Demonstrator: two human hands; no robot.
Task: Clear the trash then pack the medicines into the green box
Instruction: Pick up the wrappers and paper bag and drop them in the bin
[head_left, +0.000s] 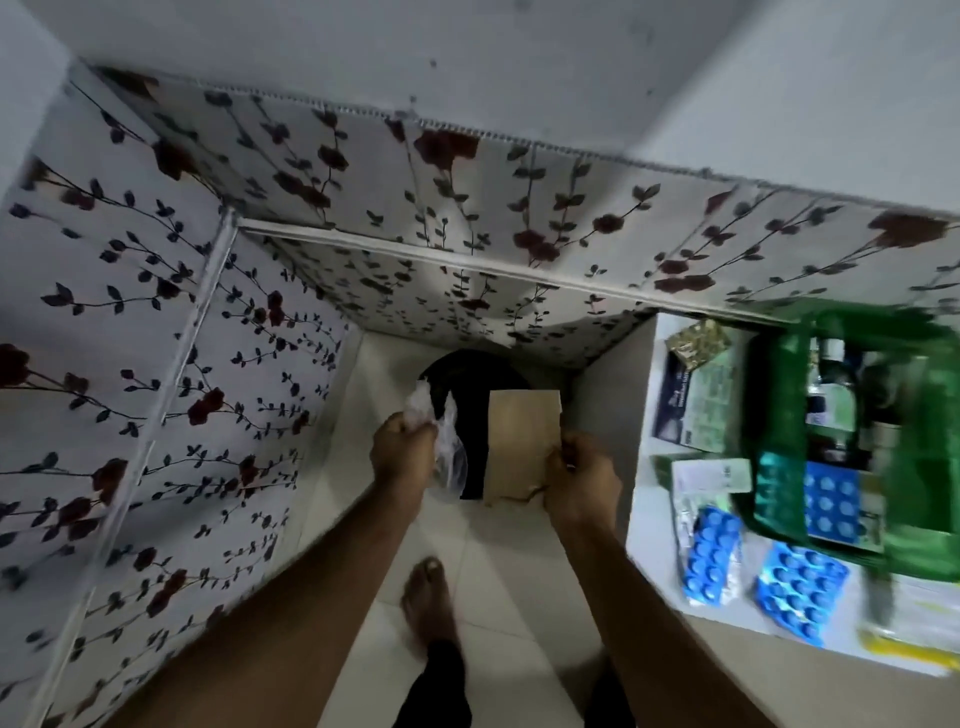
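My left hand (402, 447) has its fingers clenched on a crumpled clear plastic wrapper (445, 457), and my right hand (582, 480) pinches the right edge of a torn brown paper piece (522, 447). I hold both at the centre of the frame, over a dark round bin (470, 384) on the tiled floor (511, 566); what is inside the bin I cannot tell.

The green box (857, 441) sits at the right of the frame on a white surface (649, 530). In it I see dark bottles (831, 395) standing upright and a blue blister pack (831, 504). Beside the box, on the surface, lie two more blue blister strips (709, 556) near the lower right and some medicine cartons (696, 400) above them.

A flowered curtain (156, 322) fills the left and top of the frame. My bare foot (426, 597) rests on the floor at the bottom centre.
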